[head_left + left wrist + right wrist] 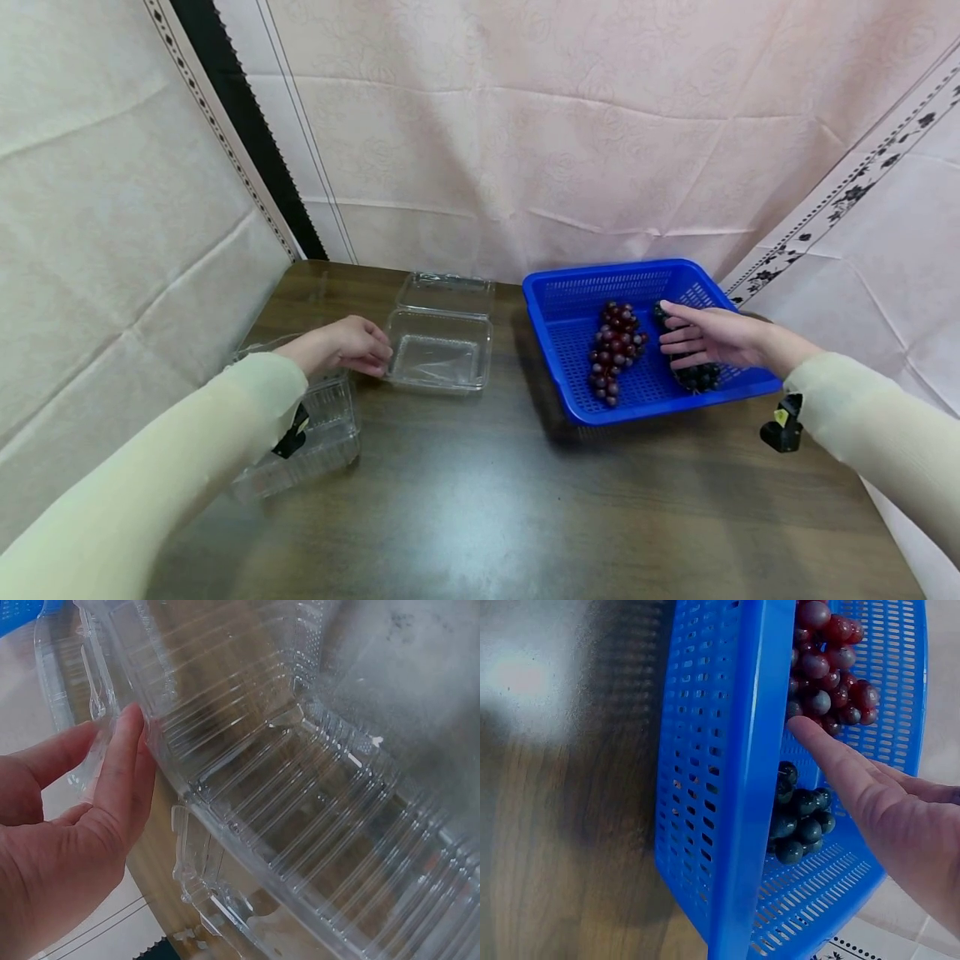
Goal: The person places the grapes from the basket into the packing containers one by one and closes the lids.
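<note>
With the right hand (708,336) laid open-fingered over the dark grapes (697,375) at 3 o'clock in the blue basket (558,300), a loose lift could shed berries, while the left hand (345,346) pinching the open clamshell (442,350) edge could tip it.

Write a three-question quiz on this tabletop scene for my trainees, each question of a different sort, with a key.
1. True or false: the right hand is over the dark grapes in the blue basket.
2. The left hand touches: A) the red grapes B) the open clear box C) the basket.
3. Fill in: a second clear box lies under the left ______.

Key
1. True
2. B
3. forearm
</note>
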Motion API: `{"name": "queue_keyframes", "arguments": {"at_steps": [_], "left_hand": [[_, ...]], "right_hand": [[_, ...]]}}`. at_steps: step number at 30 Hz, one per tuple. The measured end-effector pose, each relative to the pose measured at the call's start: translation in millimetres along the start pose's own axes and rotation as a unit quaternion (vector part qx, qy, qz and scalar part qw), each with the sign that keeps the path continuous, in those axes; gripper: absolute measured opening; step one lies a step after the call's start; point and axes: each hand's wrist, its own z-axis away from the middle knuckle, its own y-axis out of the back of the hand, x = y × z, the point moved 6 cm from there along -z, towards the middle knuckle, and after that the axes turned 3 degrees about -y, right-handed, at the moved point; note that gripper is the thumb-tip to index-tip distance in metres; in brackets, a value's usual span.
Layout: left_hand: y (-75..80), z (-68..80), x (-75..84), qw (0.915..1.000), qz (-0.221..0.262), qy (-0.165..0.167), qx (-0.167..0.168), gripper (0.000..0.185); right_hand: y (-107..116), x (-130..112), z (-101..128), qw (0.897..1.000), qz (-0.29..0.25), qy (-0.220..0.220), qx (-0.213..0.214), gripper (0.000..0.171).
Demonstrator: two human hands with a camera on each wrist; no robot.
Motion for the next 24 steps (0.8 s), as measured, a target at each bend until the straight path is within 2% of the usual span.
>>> {"name": "queue_keyframes", "arguments": {"at_steps": [9,18,24], "left_hand": [[-1.8,5.6,-3.4,0.9999,0.009,0.004,0.005,0.050],[-1.6,6.6,-5.9,0.9999,0.002,0.012,0.006,0.047],[-3.7,1.4,2.3,0.9999,0.003,0.014,0.004,0.047]], "right_hand": [[-2.9,0.5,-13.1,1.000,-0.018,-0.021,-0.015,0.093],[-11.1,2.7,-25.7,0.998,-0.009,-0.044,-0.031,0.094],[-11.4,7.4,-26.9,0.998,-0.025,-0.050,-0.024,0.096]]}}
